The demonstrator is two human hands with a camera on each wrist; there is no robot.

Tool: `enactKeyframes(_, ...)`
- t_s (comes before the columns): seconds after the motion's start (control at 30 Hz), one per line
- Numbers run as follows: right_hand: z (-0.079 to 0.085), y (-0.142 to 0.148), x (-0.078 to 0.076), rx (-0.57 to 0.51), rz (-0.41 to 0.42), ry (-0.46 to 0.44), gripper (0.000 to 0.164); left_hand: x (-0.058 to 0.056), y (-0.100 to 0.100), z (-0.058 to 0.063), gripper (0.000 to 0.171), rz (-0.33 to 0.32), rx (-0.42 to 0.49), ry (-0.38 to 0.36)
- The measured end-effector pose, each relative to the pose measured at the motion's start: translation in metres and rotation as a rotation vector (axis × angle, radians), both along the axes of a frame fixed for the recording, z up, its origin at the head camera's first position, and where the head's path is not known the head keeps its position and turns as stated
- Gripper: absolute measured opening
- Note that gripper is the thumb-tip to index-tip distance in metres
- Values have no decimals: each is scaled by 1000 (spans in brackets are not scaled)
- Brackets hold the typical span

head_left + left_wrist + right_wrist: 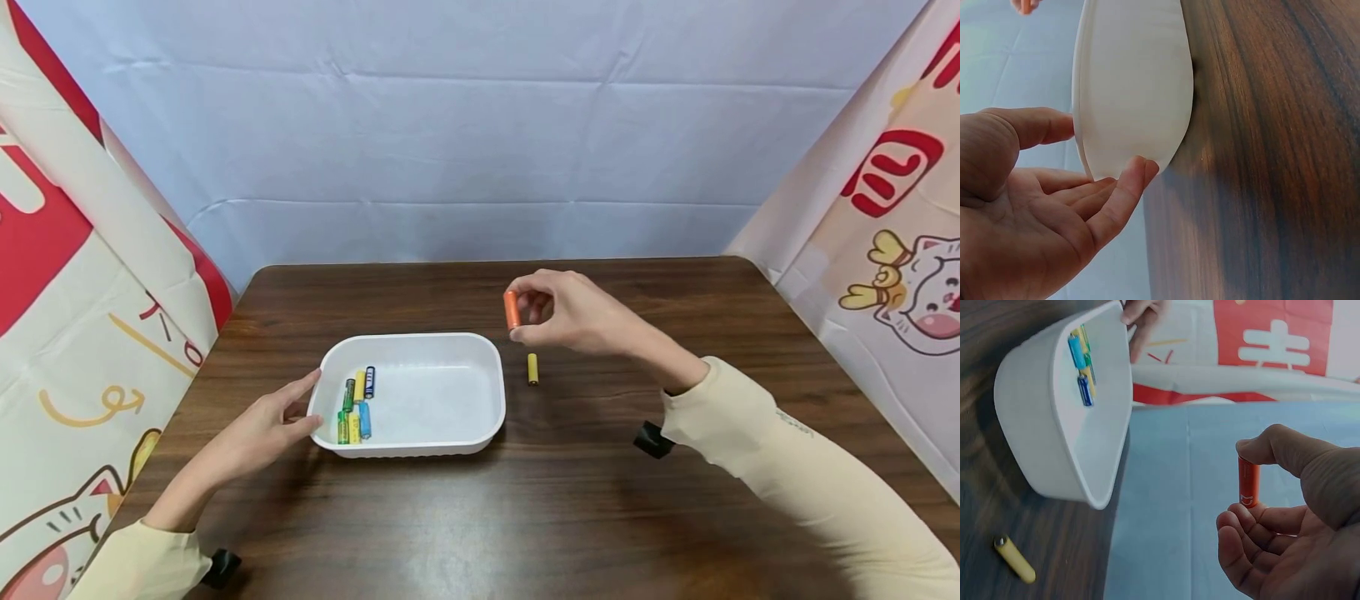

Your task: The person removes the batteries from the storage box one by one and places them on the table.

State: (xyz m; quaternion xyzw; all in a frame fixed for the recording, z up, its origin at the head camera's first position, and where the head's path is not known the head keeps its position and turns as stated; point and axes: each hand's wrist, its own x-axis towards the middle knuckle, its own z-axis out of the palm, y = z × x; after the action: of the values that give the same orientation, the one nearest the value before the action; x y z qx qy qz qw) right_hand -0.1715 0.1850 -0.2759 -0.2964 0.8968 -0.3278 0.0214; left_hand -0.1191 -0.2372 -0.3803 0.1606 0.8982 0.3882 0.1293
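My right hand [573,312] pinches an orange battery [1248,481] by its two ends, thumb on one and fingertips on the other, above the table to the right of a white plastic tray [442,446]. A yellow battery [532,369] lies on the table below that hand, apart from the tray. At the tray's left end my left hand [262,429] holds the rim and wall between thumb and fingers. Inside, two rows of batteries sit at the left, among them a dark blue battery [370,382], a light blue battery [365,420] and a green battery [348,395].
The dark wood table [465,517] reaches back to a pale hanging cloth [465,142]. Printed cloths with cartoon figures hang at both sides. A black strap piece [654,440] shows at the right sleeve [795,467].
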Motion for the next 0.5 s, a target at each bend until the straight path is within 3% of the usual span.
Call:
enactKeyframes(0.23, -7, 31, -5, -11, -70, -23, 31, 1, 0, -1, 71, 8, -6, 8)
enactKeyframes(0.5, -42, 59, -7, -26, -103, -70, 30, 1, 1, 0, 71, 9, -12, 5)
